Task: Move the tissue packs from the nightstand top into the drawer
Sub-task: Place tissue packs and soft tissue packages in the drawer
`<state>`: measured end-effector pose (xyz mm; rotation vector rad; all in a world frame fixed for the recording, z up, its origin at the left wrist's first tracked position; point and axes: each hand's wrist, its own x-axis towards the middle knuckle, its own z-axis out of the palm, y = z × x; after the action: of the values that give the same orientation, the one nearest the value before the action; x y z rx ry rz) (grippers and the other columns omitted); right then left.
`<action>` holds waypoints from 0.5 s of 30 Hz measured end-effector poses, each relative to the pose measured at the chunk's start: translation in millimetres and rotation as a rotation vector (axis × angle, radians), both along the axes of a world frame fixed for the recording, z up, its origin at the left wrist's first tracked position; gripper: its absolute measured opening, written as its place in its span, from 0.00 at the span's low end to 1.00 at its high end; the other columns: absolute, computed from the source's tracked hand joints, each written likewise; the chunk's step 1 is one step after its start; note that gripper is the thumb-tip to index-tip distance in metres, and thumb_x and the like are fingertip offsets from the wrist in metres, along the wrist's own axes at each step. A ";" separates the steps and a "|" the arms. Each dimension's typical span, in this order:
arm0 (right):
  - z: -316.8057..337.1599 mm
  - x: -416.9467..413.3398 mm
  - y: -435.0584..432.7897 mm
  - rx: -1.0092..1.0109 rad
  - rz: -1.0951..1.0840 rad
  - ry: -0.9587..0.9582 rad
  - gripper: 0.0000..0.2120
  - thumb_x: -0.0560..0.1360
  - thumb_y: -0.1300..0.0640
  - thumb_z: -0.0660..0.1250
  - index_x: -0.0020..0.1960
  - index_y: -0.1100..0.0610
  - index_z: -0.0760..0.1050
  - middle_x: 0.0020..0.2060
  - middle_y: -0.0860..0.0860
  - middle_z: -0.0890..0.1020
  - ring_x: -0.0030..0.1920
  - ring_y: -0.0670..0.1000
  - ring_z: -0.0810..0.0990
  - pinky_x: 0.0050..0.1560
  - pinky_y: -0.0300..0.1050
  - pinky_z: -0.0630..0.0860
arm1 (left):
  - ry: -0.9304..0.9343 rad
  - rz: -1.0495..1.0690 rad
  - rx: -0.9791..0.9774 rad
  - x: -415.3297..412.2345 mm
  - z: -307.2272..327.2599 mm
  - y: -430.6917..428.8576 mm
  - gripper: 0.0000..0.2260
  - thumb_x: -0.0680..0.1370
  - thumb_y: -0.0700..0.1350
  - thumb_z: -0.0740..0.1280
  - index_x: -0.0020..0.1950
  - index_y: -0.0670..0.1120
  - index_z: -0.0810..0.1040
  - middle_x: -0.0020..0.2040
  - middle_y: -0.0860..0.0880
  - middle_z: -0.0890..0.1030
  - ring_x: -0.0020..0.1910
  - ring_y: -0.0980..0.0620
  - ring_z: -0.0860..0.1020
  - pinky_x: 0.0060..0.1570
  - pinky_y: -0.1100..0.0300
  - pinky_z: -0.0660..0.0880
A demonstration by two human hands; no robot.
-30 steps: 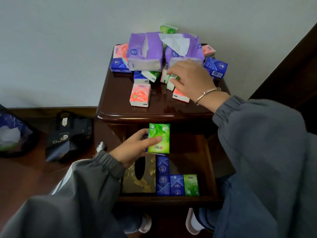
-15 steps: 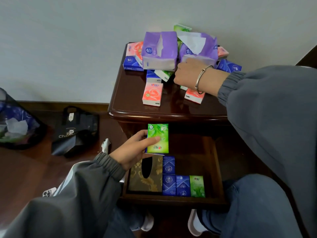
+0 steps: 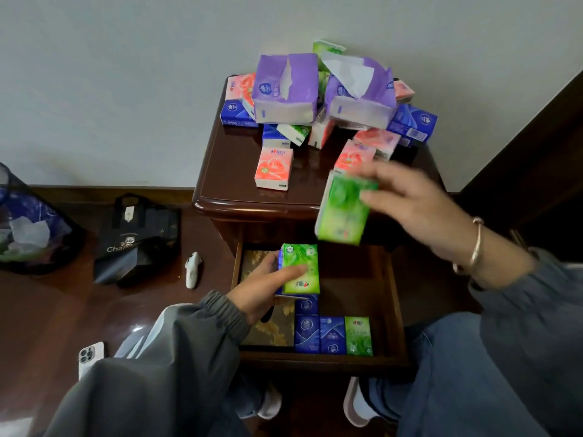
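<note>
Nearest, a pale smartphone [image 3: 90, 354] lay on the glossy dark wood floor [image 3: 47, 310], left of the grey sleeves. The open drawer [image 3: 396, 310] of dark wood held a gold brocade tissue box [image 3: 271, 329] at its left. Right of the box lay flat blue packs [image 3: 318, 334], and one green pack [image 3: 358, 335] lay against them. Over the box, the left grip [image 3: 265, 288] was closed on a glossy green tissue pack [image 3: 301, 269], thumb across its face, partly hiding the box. Farther and to the right, the right grip [image 3: 419, 203] pinched a second green pack [image 3: 342, 212], motion-blurred, in the air over the nightstand's front edge and the drawer's far end. On the floor to the left sat a soft black bag [image 3: 135, 238], a small white object [image 3: 193, 269] and a mesh bin [image 3: 28, 228]. On the polished nightstand top [image 3: 233, 171] a pink pack [image 3: 273, 168] stood apart. Behind it rose a loose heap of pink, blue and green packs, topped by two soft purple packs [image 3: 285, 86] against the plain wall.
</note>
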<state>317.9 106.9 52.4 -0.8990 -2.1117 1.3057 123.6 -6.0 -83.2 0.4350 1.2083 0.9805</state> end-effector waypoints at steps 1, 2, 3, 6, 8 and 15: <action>-14.9 5.5 -7.6 -0.209 0.057 -0.026 0.15 0.76 0.65 0.63 0.55 0.48 0.77 0.53 0.48 0.81 0.52 0.43 0.78 0.55 0.37 0.74 | 0.005 -0.006 0.001 5.1 -2.5 0.2 0.27 0.66 0.48 0.74 0.63 0.49 0.71 0.50 0.49 0.85 0.45 0.51 0.84 0.36 0.59 0.79; -32.5 9.5 -13.3 -0.337 0.101 -0.078 0.14 0.77 0.65 0.62 0.55 0.49 0.78 0.53 0.49 0.82 0.52 0.45 0.78 0.54 0.41 0.74 | 0.011 -0.011 0.000 10.9 -5.5 0.7 0.27 0.65 0.49 0.73 0.62 0.51 0.71 0.50 0.50 0.85 0.45 0.52 0.84 0.36 0.59 0.79; -49.9 10.9 -19.0 -0.405 0.110 -0.126 0.13 0.77 0.64 0.61 0.56 0.51 0.78 0.53 0.51 0.82 0.53 0.47 0.79 0.54 0.43 0.74 | 0.015 -0.020 0.001 17.0 -8.5 1.3 0.26 0.65 0.51 0.73 0.61 0.52 0.71 0.51 0.50 0.85 0.46 0.52 0.84 0.36 0.59 0.79; -95.5 6.4 -31.3 -0.524 -0.041 -0.085 0.12 0.77 0.66 0.59 0.55 0.55 0.77 0.53 0.54 0.80 0.52 0.46 0.76 0.55 0.39 0.71 | -0.011 -0.045 -0.006 35.1 -19.3 1.7 0.20 0.71 0.55 0.68 0.62 0.54 0.71 0.52 0.49 0.84 0.47 0.51 0.84 0.39 0.56 0.80; -116.7 1.7 -36.1 -0.604 -0.182 0.013 0.12 0.78 0.66 0.58 0.52 0.54 0.76 0.51 0.52 0.79 0.50 0.44 0.76 0.52 0.34 0.72 | -0.048 -0.032 -0.046 43.8 -26.7 1.0 0.19 0.76 0.58 0.63 0.64 0.53 0.71 0.52 0.47 0.84 0.47 0.49 0.84 0.39 0.56 0.79; -159.0 -3.2 -43.0 -0.723 -0.373 0.146 0.08 0.80 0.59 0.58 0.52 0.51 0.75 0.49 0.49 0.79 0.46 0.41 0.79 0.38 0.29 0.76 | -0.133 -0.066 -0.148 49.2 -41.3 2.7 0.30 0.71 0.67 0.60 0.66 0.51 0.74 0.58 0.44 0.82 0.54 0.46 0.80 0.49 0.52 0.79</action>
<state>314.7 63.9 -106.6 -1.3467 -1.2615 1.8739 172.8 -3.3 -124.6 0.2860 1.1308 0.8439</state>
